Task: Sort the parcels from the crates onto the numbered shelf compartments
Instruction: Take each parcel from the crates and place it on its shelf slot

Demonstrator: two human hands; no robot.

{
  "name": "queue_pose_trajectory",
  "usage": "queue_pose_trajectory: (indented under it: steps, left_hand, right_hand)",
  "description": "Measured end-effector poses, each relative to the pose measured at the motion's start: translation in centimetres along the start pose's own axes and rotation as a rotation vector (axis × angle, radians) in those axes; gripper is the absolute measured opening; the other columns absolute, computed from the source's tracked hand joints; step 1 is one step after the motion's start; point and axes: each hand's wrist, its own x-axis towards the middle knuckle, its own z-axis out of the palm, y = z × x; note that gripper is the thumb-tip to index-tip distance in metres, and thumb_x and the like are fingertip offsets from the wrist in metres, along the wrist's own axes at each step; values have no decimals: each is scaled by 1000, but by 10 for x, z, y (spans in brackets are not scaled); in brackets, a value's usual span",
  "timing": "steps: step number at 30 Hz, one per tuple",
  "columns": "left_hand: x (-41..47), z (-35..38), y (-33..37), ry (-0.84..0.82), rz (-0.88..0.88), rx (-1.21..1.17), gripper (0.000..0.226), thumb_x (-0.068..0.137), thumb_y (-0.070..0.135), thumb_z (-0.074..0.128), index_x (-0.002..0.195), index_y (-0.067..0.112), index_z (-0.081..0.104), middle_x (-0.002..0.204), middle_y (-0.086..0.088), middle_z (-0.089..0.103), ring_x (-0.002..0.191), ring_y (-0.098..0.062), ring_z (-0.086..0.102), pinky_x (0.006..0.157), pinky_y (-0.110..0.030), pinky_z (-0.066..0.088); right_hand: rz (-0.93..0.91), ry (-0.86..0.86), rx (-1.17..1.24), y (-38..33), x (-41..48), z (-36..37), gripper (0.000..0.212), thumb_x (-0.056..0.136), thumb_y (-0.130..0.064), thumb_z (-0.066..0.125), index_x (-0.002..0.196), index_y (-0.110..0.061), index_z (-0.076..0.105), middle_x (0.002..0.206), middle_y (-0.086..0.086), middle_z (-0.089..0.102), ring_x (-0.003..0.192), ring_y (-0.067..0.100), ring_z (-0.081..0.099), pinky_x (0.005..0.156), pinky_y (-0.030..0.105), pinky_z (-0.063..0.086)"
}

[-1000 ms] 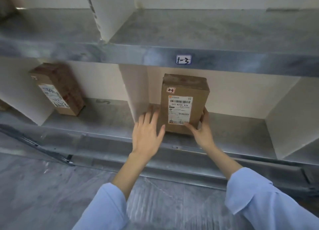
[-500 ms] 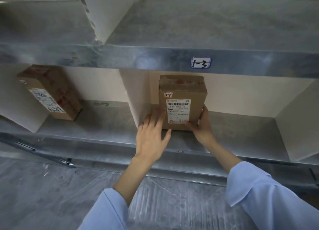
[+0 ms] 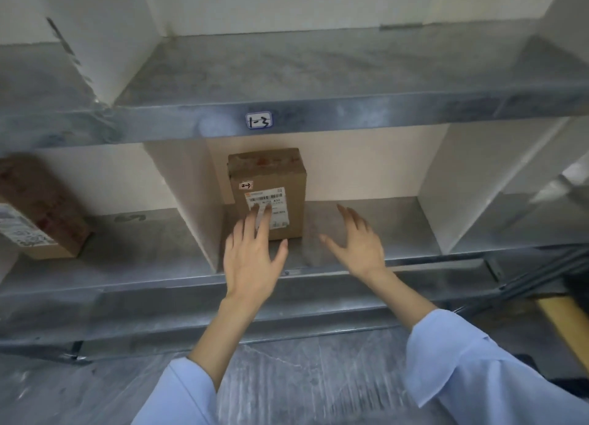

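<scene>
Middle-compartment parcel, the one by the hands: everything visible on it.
Brown cardboard parcel, upright on the metal shelf floor near the white divider. Front bears a white barcode label and a small handwritten sticker; faint red marks on top. Left hand fingers straight over the label, contact unclear; right hand open, apart.

Single head view, close; faces forward, slightly downward into the metal shelf (image 3: 382, 112).

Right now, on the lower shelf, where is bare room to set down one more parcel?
Bare floor lies between the upright parcel and the right divider, where the right hand hovers, and between the far-left parcel and the left divider. Crowded: the left hand overlaps the upright parcel's front.
</scene>
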Motion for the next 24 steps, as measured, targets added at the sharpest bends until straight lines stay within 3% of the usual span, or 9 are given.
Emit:
queue_pose_trajectory:
  steps: [8,24]
  left_hand:
    - [-28,-3,105,-55,231,9,68,97,54,41,156,24,24,160,-5,28,142,-28,31,109,-41,29]
    - [-149,-19,432,-77,711,-237,67,98,57,37,156,28,22,162,1,22,145,-22,24,113,-37,20]
  right_hand:
    - [104,38,-223,63,-81,-83,76,94,-72,29,158,-35,11,165,-5,17,147,25,23,113,44,28]
    - [437,365,-215,238,-310,-302,67,98,-63,34,157,-35,17,163,-4,22,149,22,19,114,48,27]
